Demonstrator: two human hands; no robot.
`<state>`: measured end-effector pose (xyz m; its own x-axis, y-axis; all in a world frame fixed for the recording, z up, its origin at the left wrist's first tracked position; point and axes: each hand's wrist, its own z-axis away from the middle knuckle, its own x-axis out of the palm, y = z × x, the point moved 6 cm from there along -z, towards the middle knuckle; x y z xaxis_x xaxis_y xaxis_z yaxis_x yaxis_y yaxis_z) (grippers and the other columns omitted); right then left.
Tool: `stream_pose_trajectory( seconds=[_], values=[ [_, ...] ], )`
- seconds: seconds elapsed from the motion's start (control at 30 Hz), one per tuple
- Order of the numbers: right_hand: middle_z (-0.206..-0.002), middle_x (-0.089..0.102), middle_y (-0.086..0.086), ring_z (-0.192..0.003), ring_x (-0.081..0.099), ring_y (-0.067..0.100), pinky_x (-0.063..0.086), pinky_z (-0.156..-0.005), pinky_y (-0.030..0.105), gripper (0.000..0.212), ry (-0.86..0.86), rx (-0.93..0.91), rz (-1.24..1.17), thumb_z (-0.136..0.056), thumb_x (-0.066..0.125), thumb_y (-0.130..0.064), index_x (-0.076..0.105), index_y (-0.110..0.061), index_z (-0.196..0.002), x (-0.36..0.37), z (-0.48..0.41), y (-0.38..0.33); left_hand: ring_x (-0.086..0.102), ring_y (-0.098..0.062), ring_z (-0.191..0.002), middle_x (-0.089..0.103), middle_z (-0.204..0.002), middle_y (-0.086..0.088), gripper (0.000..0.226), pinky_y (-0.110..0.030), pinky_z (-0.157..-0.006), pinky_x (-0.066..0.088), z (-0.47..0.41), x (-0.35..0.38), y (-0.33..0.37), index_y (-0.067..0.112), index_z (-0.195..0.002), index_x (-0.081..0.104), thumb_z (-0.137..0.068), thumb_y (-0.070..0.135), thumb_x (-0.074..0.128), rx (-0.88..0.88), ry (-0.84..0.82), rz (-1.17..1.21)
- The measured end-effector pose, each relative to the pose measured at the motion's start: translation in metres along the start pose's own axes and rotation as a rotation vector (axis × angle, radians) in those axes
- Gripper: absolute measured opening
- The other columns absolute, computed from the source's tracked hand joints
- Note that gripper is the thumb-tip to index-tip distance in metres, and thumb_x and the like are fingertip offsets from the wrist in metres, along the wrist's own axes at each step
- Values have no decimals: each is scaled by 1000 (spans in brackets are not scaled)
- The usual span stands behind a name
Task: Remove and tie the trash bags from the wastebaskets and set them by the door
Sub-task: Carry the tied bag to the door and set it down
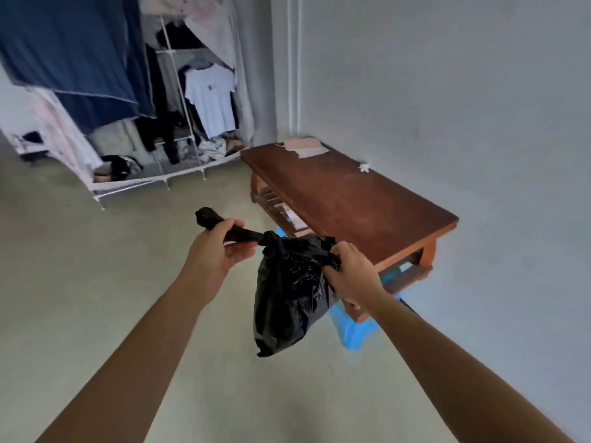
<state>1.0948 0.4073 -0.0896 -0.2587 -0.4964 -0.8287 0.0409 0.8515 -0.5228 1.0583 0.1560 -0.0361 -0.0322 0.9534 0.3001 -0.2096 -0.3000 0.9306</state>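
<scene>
A black trash bag point(289, 295) hangs in the air in front of me, its body drooping below a twisted neck. My left hand point(217, 249) grips one twisted end of the bag's top, pulled out to the left. My right hand point(350, 271) grips the other end on the right. A knot sits between the two hands. Below and behind the bag a blue wastebasket point(353, 329) stands on the floor, partly hidden by my right forearm.
A low red-brown wooden table point(351, 199) stands against the right wall with papers on its far end. An open wardrobe rack point(179, 123) with hanging clothes fills the far left corner. Pale bare floor point(96, 282) spreads to the left.
</scene>
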Motion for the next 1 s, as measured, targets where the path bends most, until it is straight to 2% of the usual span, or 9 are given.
stream_pose_trajectory(
  seconds=[0.1, 0.27, 0.37, 0.47, 0.53, 0.7, 0.83, 1.0],
  values=[
    [-104, 57, 4, -96, 58, 31, 45, -74, 38, 25, -42, -82, -29, -84, 61, -31, 51, -17, -101, 50, -49, -77, 67, -31, -84, 65, -92, -12, 20, -44, -91, 55, -33, -75, 39, 4, -91, 61, -102, 13, 48, 59, 101, 65],
    [-93, 50, -2, -89, 57, 28, 36, -67, 33, 20, -92, -204, -53, -85, 59, -32, 43, -22, -91, 140, -138, -189, 71, -36, -96, 68, -106, -19, 12, -42, -89, 57, -107, -198, 87, 2, -104, 55, -101, 13, 53, 186, 271, 124],
    [-99, 56, 1, -92, 58, 28, 38, -70, 34, 23, -140, -282, -47, -84, 59, -35, 48, -19, -96, 212, -200, -246, 72, -35, -97, 69, -103, -17, 17, -40, -88, 57, -160, -270, 108, 0, -112, 55, -100, 13, 55, 252, 364, 120],
    [-100, 54, -2, -86, 55, 24, 38, -69, 32, 25, -185, -358, -62, -85, 58, -38, 50, -19, -99, 276, -264, -306, 71, -36, -96, 66, -99, -17, 17, -42, -88, 57, -221, -329, 133, 1, -111, 55, -100, 15, 55, 287, 436, 150],
    [-98, 52, -5, -81, 50, 19, 37, -68, 31, 24, -224, -404, -77, -86, 57, -39, 49, -21, -99, 321, -315, -347, 71, -36, -100, 65, -102, -20, 20, -43, -90, 56, -269, -368, 155, 1, -111, 57, -101, 19, 54, 312, 486, 169],
    [-94, 52, -5, -83, 55, 20, 40, -67, 31, 24, -338, -535, -128, -86, 56, -45, 47, -24, -94, 409, -438, -466, 69, -38, -105, 70, -113, -26, 30, -46, -94, 53, -372, -462, 234, -4, -118, 57, -102, 18, 45, 337, 570, 146],
    [-92, 52, -5, -80, 54, 19, 40, -66, 30, 22, -354, -591, -188, -86, 58, -42, 49, -23, -94, 454, -507, -563, 71, -37, -103, 72, -110, -22, 20, -47, -92, 53, -419, -533, 297, -1, -106, 58, -101, 15, 47, 408, 652, 84],
    [-92, 51, -5, -83, 57, 21, 43, -68, 31, 22, -367, -682, -197, -83, 60, -39, 54, -21, -95, 550, -583, -696, 72, -30, -101, 75, -106, -15, 28, -43, -92, 54, -484, -653, 348, -5, -118, 55, -100, 16, 52, 471, 809, 60]
  ],
)
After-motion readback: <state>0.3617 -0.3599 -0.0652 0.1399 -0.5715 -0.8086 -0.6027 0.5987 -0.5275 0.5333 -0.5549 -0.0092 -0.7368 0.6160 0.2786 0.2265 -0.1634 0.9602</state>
